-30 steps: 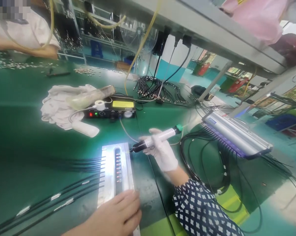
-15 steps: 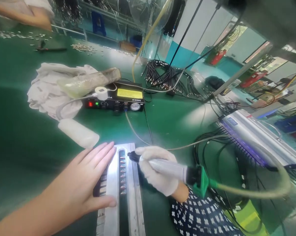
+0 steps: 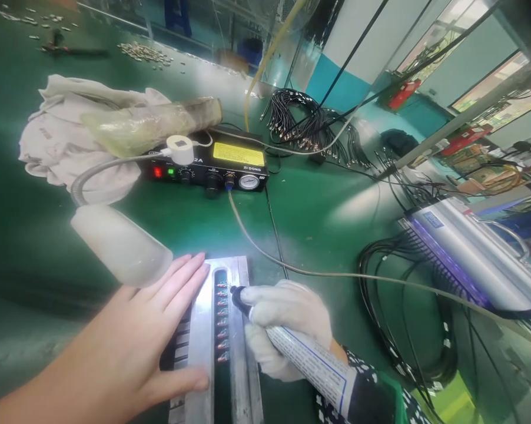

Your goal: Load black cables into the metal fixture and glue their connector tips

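My left hand (image 3: 146,347) lies flat with fingers spread on the left side of a long metal fixture (image 3: 241,330), over the black cables that enter it. A dark slot in the fixture holds a row of several small red-tipped connectors (image 3: 222,321). My right hand (image 3: 283,327), in a white glove, is closed round a glue syringe (image 3: 312,365). The syringe's black tip rests at the right edge of the slot, near its top. A thin hose (image 3: 336,274) runs from the syringe back to a black dispenser box (image 3: 212,168).
A white lamp head (image 3: 119,244) on a flexible neck lights the fixture from the left. Behind it lie a pile of white cloth (image 3: 57,141) and a plastic-wrapped roll (image 3: 150,123). Black cable bundles (image 3: 309,126) and a silver UV lamp unit (image 3: 473,253) sit to the right on the green table (image 3: 318,218).
My left hand moved from the fixture's near end up to its left side and spread flat. My right hand swung the syringe round and brought its tip to the slot. The camera moved closer.
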### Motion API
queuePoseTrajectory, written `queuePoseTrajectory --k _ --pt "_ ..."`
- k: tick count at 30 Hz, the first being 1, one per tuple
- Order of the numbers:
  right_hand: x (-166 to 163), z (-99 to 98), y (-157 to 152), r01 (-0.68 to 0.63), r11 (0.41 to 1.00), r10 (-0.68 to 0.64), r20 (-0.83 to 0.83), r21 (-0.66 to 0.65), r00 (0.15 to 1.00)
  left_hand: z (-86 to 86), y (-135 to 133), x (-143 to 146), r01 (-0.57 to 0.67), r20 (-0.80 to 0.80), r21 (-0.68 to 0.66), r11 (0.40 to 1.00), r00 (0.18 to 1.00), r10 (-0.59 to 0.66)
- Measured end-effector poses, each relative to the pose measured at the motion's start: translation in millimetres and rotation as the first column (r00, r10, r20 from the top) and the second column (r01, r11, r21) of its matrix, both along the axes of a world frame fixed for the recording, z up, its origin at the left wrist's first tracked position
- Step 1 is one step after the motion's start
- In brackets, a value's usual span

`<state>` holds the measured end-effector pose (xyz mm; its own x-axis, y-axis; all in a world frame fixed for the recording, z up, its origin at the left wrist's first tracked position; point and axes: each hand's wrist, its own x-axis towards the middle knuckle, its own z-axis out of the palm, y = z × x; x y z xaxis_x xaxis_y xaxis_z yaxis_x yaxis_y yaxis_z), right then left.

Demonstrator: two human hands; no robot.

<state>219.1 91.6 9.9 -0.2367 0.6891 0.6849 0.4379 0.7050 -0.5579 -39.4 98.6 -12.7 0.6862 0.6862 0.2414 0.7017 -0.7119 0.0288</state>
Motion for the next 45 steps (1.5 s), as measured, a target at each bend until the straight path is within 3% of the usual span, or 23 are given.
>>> queuePoseTrajectory --k 6,11,21,36,45 --pt "0.3 -0.1 0.1 0.011 1.000 -0.010 0.024 -0.015 1.000 0.8 -10.0 7.7 -0.130 0.023 -0.115 0.985 0.991 0.134" --pt "0.0 -0.8 0.1 0.007 1.000 -0.007 0.019 -0.028 1.000 2.1 -12.6 9.9 -0.145 0.053 -0.160 0.976 0.986 0.155" --pt "0.8 -2.1 0.4 0.018 1.000 -0.019 0.048 0.006 0.999 -1.8 -9.8 7.2 -0.127 0.033 -0.137 0.982 0.991 0.133" --pt "-0.1 -1.8 -0.1 0.002 1.000 -0.003 0.056 0.022 0.998 -3.6 -0.7 0.4 -0.011 0.024 0.003 1.000 1.000 0.011" --pt "3.8 2.1 0.3 -0.025 1.000 0.023 0.090 0.019 0.996 1.8 -9.7 8.6 -0.120 0.068 -0.180 0.976 0.989 0.134"
